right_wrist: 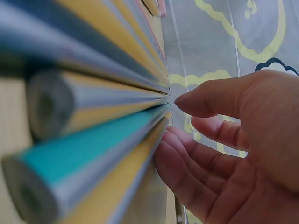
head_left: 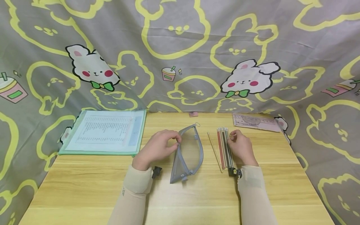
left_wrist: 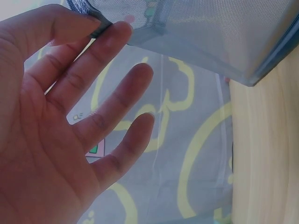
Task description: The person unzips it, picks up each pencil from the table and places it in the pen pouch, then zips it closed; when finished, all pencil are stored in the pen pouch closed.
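Note:
A grey mesh zip pouch (head_left: 177,168) stands on the table with its zipper mouth spread wide. My left hand (head_left: 160,147) pinches the pouch's left rim between thumb and index finger; in the left wrist view the other fingers extend away from the mesh (left_wrist: 205,42). Several pencils (head_left: 224,147) lie side by side to the right of the pouch, one gold pencil (head_left: 215,152) slightly apart on their left. My right hand (head_left: 241,147) is at the row's right side. In the right wrist view its fingertips touch a pencil's side, and the thumb tip is close to the far ends.
A clear document folder (head_left: 102,131) with green edging and a printed sheet lies at the back left. A pinkish printed flat piece (head_left: 256,122) is at the back right, and a small pink eraser-like block (head_left: 193,114) by the back edge. Patterned curtains (head_left: 180,40) surround the wooden table (head_left: 185,206).

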{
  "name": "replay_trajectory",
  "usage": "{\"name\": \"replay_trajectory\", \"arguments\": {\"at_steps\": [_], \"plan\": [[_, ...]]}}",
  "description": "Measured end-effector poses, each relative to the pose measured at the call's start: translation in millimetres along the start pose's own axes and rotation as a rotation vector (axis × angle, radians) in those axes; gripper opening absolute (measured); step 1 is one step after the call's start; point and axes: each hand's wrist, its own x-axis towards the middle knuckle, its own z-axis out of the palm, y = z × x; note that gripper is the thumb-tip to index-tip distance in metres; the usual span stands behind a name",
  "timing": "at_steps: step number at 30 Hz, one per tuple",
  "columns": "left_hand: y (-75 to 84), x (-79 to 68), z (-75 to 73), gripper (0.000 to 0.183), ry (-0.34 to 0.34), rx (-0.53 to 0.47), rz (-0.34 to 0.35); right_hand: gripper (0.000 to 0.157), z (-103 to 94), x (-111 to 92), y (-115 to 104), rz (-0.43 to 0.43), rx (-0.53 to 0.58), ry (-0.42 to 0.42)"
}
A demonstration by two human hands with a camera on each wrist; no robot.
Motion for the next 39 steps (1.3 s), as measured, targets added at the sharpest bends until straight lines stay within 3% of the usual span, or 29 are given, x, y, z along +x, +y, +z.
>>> {"name": "replay_trajectory", "arguments": {"at_steps": [23,39], "plan": [[-0.5,-0.4,0.4,0.011,0.006,0.019,0.004,0.029,-0.8,-1.2,-1.4,0.057,-0.09,-0.049],[-0.5,-0.4,0.7,0.012,0.006,0.019,0.001,0.035,-3.4,-0.4,2.7,0.114,-0.082,-0.019]]}}
